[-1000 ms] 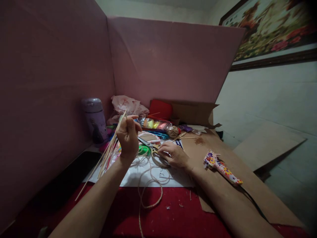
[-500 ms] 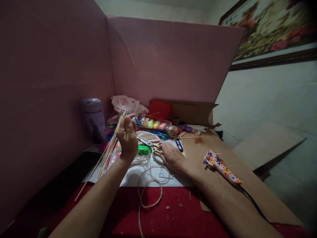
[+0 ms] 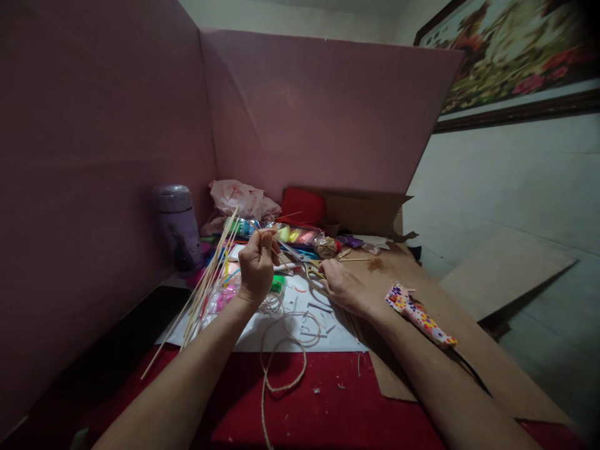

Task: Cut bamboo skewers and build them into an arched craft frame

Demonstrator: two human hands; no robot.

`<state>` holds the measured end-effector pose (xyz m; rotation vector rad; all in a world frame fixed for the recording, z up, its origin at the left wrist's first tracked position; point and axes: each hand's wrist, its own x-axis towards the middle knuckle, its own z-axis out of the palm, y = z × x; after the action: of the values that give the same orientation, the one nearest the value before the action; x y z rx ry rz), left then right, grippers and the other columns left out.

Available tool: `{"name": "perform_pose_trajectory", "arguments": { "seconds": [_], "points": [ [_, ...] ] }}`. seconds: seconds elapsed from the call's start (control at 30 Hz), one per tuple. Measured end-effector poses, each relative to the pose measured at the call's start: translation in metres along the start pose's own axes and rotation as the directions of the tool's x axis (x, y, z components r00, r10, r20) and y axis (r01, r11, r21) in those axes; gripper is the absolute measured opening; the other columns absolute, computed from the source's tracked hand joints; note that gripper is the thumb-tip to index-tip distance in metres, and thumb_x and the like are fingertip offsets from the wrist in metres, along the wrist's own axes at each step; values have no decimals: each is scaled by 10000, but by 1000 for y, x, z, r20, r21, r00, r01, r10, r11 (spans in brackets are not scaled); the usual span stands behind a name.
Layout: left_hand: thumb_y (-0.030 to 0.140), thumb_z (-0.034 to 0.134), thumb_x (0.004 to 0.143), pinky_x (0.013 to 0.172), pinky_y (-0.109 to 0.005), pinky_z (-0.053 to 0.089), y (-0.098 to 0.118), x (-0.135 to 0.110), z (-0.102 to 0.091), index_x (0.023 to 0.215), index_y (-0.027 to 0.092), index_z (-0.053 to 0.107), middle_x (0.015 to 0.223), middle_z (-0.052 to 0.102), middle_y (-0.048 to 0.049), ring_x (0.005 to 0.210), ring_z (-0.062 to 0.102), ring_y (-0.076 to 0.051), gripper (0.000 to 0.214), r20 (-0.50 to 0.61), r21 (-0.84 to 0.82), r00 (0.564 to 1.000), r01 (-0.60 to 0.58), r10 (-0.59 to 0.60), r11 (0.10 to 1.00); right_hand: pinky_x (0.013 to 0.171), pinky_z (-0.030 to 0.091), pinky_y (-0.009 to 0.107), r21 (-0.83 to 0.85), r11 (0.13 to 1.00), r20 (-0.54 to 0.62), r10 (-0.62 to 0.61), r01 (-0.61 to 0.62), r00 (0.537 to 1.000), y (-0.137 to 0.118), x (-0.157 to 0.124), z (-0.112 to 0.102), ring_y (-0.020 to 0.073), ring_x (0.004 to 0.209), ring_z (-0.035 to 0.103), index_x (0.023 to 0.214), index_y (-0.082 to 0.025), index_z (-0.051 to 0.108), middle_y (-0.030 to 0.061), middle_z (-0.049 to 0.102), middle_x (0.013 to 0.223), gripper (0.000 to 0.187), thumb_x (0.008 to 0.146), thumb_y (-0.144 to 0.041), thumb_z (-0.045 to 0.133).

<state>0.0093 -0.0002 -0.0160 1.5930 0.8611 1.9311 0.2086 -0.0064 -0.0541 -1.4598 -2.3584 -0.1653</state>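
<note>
My left hand (image 3: 257, 265) is raised over the middle of the work area, thumb and fingers pinched together around what looks like a thin stick, partly hidden by the fingers. Beside it, a bundle of thin wooden sticks (image 3: 212, 281) leans upright at a slant. My right hand (image 3: 342, 287) grips the yellow-handled scissors (image 3: 315, 279) by the loops, their blades pointing to the far left. Loose twine (image 3: 285, 390) curls below both hands across the white paper (image 3: 253, 337) and red cloth.
A floral glue gun (image 3: 419, 315) lies on the cardboard (image 3: 473, 350) at right. Behind are packed coloured clay (image 3: 300, 235), a twine ball (image 3: 325, 246) and a red object (image 3: 304, 206). A purple bottle (image 3: 178, 228) and a dark flat object (image 3: 135, 319) are at left. Pink panels (image 3: 328, 112) stand behind.
My left hand has moved right and down, away from the stick bundle. My right hand has shifted right with the scissors, uncovering small scraps on the white paper.
</note>
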Motion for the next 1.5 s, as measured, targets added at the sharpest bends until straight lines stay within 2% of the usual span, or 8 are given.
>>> {"name": "perform_pose_trajectory", "arguments": {
  "seconds": [0.33,0.63,0.77,1.0,1.1,1.27,1.37,1.5],
  "points": [
    [392,444,861,466,-197,371,-8,-7,3,750,179,537,546,546,32,436,498,-83,258,251,275,965,-1,-71,962,709,377,288,-61,996,-71,61,-65,996,-13,2,1,200,845,492,899,-156,553,104,551,939,79,835,-185,518],
    [391,458,854,490,-200,353,-8,-9,5,594,166,519,446,487,37,430,456,-77,349,351,318,932,-31,-88,947,759,390,292,181,962,-197,-168,204,966,-35,7,4,187,852,490,883,-166,630,68,580,877,106,815,-153,550],
    [415,467,842,512,-219,357,-7,-12,7,597,152,581,520,523,8,515,481,-99,377,351,306,931,-13,-100,952,695,390,278,361,911,-263,-106,199,959,-44,8,13,174,774,510,962,-142,607,59,599,824,163,820,-210,565],
    [445,401,871,651,-235,414,-3,-12,9,636,157,632,703,621,-40,713,580,-141,438,412,359,911,-140,-22,923,581,319,233,432,902,-223,100,6,970,-52,8,15,136,623,515,717,-177,578,17,607,672,189,859,-203,455],
    [377,362,897,686,-266,426,-3,-3,-1,898,183,650,872,653,-70,795,602,-176,348,277,657,960,-158,-42,737,599,316,225,381,925,-224,97,-4,970,-53,5,12,133,643,527,714,-187,566,19,623,692,207,872,-213,436],
    [133,317,852,618,-337,450,-5,15,-27,1004,133,590,967,602,-168,779,640,-263,313,27,998,993,-21,-112,54,601,316,221,340,940,-201,111,-37,973,-53,4,8,135,645,533,697,-192,543,25,623,703,224,884,-239,430],
    [83,269,833,584,-351,464,-9,24,-39,1013,78,586,962,587,-212,754,653,-282,365,-79,995,986,68,-145,-80,598,319,218,357,933,-191,116,-41,975,-54,4,8,135,645,536,693,-197,538,23,622,701,226,885,-236,424],
    [51,312,800,604,-369,473,-15,30,-45,952,24,632,828,620,-233,796,656,-312,355,-139,987,961,116,-239,-109,588,321,213,387,922,-187,88,-9,978,-55,4,8,135,644,538,701,-198,542,18,625,697,190,855,-182,430]
  ]
}}
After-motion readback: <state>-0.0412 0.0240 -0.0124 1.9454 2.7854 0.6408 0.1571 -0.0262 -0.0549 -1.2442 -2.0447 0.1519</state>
